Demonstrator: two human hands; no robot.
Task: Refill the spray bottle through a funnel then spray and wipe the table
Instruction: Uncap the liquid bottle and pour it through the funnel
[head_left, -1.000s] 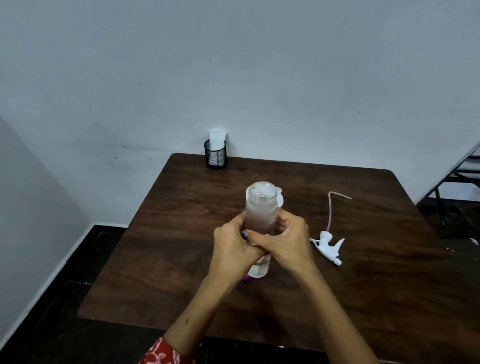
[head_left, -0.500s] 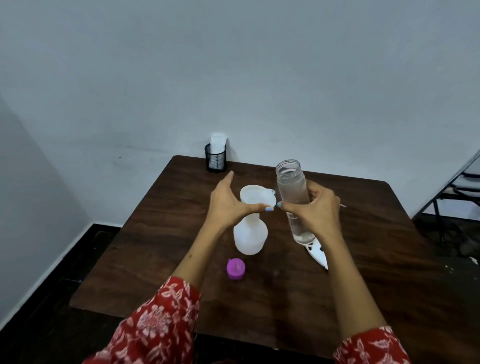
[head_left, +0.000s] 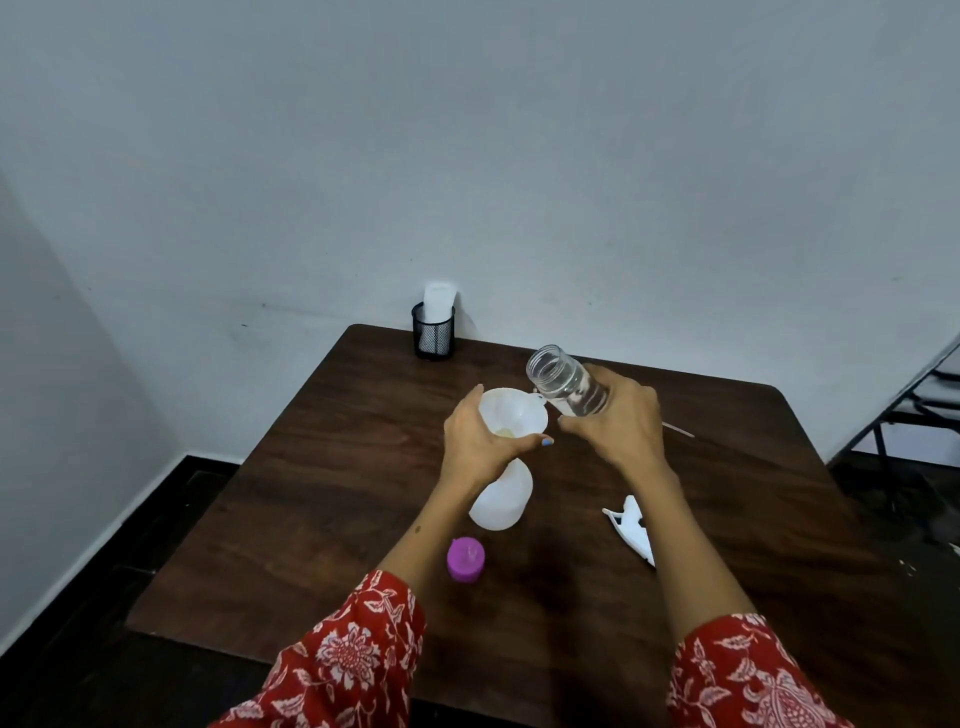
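Tipping the clear bottle (head_left: 567, 387) in our right hand (head_left: 623, 426), fingers wrapped round its lower half, we've got its mouth aimed up-left toward the funnel (head_left: 511, 413), just beside and slightly above the rim. Our left hand (head_left: 480, 447) grips the funnel's neck atop the spray bottle (head_left: 500, 501) standing mid-table (head_left: 322, 509). Clear liquid pools low inside; the funnel looks nearly dry.

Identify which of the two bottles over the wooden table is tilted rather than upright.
The clear bottle gripped by the right hand is tilted, its open mouth towards the white funnel. The white spray bottle stands upright.
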